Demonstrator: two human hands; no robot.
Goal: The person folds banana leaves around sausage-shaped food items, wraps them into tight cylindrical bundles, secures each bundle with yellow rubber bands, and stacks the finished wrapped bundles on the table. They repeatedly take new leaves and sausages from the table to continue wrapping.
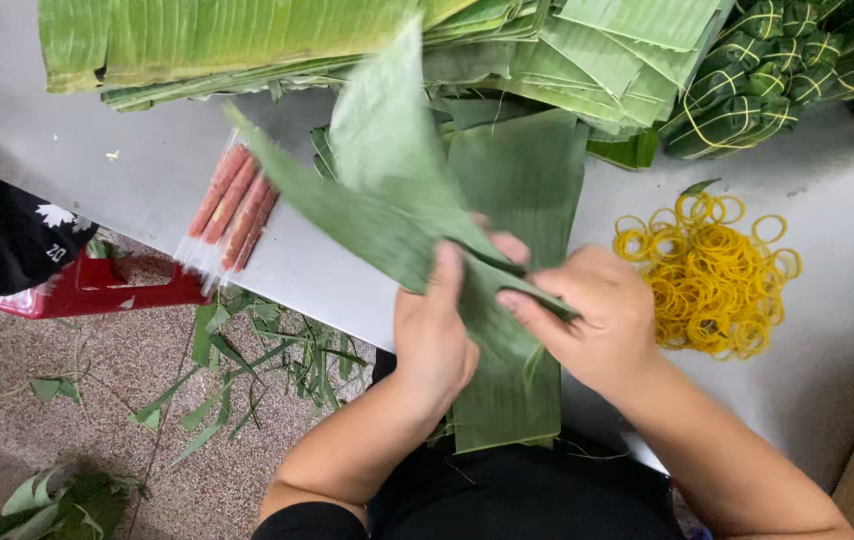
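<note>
Left hand (434, 335): thumb up and pressed on the upper face of a folded leaf (387, 205), fingers hidden behind it, so it pinches the leaf. Right hand (592, 315): fingers curled, tips pinching the same leaf's edge just right of the left thumb. The two hands are close together, almost touching, both raised above the table (147, 170).

The leaf is pale green and bent into a V: one arm runs up and left from the hands, the other rises straight above them. Its lower end is caught between the two hands.

Directly beneath the hands, a flat leaf strip (517, 200) lies on the table, dark green, running from the table's near edge away from the person.

Right of the right hand, near but apart: a loose heap of yellow rubber bands (712, 275) on the table.

Left of the left hand, further off: a clear pack of sausages (234, 205), reddish sticks lying side by side at the table's edge.

Beyond the hands, at the table's far side: leaf stacks (247, 40), broad and cut flat. Far right of them, wrapped bundles (757, 90), green, tied with yellow bands.

Below left, on the floor (97, 370): leaf scraps (247, 360) and a red stool (97, 290), partly seen.
</note>
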